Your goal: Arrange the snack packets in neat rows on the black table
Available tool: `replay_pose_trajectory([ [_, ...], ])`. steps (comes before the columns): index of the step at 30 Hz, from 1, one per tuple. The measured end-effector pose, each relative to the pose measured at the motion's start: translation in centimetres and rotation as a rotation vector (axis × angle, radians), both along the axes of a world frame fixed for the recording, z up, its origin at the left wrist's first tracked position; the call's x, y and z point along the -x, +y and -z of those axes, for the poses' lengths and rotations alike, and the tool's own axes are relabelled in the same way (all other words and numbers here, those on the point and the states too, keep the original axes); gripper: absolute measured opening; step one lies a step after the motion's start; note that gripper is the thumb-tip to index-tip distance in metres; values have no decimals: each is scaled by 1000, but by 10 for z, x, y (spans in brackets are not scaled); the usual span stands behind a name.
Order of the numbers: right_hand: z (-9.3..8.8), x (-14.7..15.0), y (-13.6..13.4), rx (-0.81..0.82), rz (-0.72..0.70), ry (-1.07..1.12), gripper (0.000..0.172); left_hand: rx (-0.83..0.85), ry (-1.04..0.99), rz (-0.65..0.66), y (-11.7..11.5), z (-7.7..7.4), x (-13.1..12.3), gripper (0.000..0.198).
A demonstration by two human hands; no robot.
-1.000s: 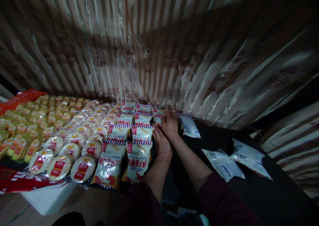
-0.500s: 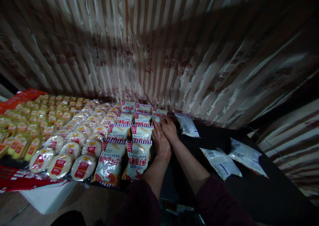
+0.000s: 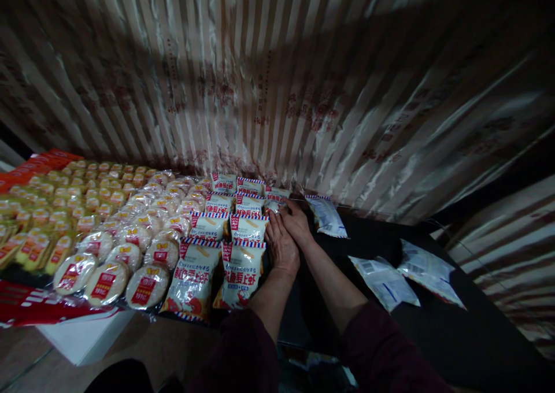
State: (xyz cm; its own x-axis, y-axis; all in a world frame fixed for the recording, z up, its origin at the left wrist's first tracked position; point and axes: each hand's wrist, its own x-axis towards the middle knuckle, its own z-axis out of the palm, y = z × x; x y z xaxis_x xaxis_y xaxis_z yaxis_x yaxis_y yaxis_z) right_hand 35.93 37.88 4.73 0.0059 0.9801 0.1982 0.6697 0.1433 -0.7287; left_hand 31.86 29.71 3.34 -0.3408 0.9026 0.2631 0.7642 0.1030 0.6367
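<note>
My left hand reaches over the black tabletop, its fingers at the lower front of a white snack bag with a red-and-blue striped edge. Against its right side lies my right hand, with its fingers at the bag's right side. Both hands close on that bag from below and beside; they hide much of its lower part, and the fingertips are hard to make out. Just left of my hands, matching snack bags lean in two columns, printed fronts facing me.
Round rice crackers in clear wrappers fill rows further left, beyond them small yellow packs. Several snack bags lie back side up on the black table at right. A striped, wrinkled curtain hangs behind.
Both hands stay at the same snack bag, with hardly any shift of the fingers. The view has tilted very slightly; the rows of packs have not moved on the table.
</note>
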Motion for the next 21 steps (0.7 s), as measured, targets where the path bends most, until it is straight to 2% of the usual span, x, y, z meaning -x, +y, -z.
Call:
replay_pose_trajectory([
  [10, 7, -7, 0, -86, 21, 106, 39, -20, -9, -11, 2, 3, 0, 50],
  [17, -9, -16, -18, -126, 67, 182, 43, -72, -138, 36, 1, 1, -4, 53],
  [21, -18, -20, -26, -146, 100, 260, 46, -119, -214, 94, -5, -12, -7, 54],
])
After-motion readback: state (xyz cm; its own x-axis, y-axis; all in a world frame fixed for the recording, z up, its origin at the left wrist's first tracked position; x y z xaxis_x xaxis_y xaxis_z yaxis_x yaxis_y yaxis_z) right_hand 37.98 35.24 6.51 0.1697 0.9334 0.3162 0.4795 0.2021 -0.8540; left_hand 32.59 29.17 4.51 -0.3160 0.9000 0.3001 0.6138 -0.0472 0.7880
